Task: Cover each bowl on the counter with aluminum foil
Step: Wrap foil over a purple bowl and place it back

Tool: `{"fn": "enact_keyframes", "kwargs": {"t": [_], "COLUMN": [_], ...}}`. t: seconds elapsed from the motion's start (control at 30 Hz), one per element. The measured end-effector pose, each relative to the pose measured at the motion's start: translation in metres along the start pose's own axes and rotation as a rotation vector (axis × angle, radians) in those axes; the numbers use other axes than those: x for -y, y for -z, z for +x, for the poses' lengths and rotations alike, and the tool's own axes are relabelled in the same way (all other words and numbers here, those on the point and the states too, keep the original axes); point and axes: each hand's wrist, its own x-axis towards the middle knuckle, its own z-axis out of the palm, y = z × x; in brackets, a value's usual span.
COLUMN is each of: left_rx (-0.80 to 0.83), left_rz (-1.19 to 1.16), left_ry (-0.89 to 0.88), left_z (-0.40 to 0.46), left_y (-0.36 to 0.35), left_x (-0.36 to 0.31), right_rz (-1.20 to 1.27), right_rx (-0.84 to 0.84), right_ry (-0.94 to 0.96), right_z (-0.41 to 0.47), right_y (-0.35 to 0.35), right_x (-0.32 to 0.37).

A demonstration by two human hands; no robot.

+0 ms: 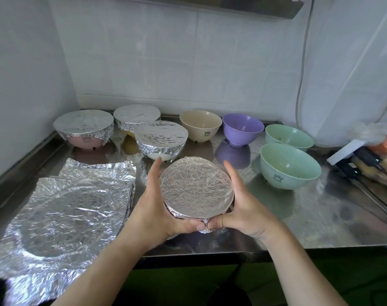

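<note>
Foil-covered bowl (197, 188) near the counter edge (210, 250), both hands' grip cupping its sides.

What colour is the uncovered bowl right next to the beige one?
Purple. The purple bowl shows best in the head view, standing right of the beige bowl.

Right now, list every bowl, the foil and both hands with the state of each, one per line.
Foil-wrapped bowl between the hands: covered, held.
Three foil-covered bowls at back left: covered, standing.
Beige bowl: uncovered.
Purple bowl: uncovered.
Two pale green bowls: uncovered.
Stack of crinkled foil sheets: lying flat, unused.
Left hand: gripping the wrapped bowl.
Right hand: gripping the wrapped bowl.
</note>
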Motion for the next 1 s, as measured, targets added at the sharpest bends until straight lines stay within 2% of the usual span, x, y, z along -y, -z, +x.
{"fn": "enact_keyframes", "kwargs": {"t": [0.4,0.5,0.6,0.8,0.9,1.0], "left_rx": [0.001,0.026,0.004,-0.064,-0.085,-0.078], "left_rz": [-0.099,-0.113,-0.127,-0.116,-0.146,-0.128], "left_ry": [0.035,-0.005,-0.028,-0.044,-0.056,-0.05], "left_z": [-0.002,-0.001,0.004,0.004,0.001,-0.001], "left_y": [-0.001,0.005,0.008,-0.01,-0.017,-0.016], "left_x": [0.008,0.005,-0.001,-0.01,-0.006,-0.005], "right_rz": [0.036,0.203,0.436,0.353,0.428,0.509], "right_rx": [0.0,0.035,-0.157,-0.29,-0.404,-0.426], "right_ry": [0.028,0.06,0.043,0.024,-0.02,-0.035], "right_z": [-0.005,-0.008,0.005,0.024,0.025,0.026], "right_y": [-0.006,0.006,0.011,-0.016,-0.027,-0.03], "right_x": [-0.007,0.002,0.013,0.032,0.021,0.014]}}
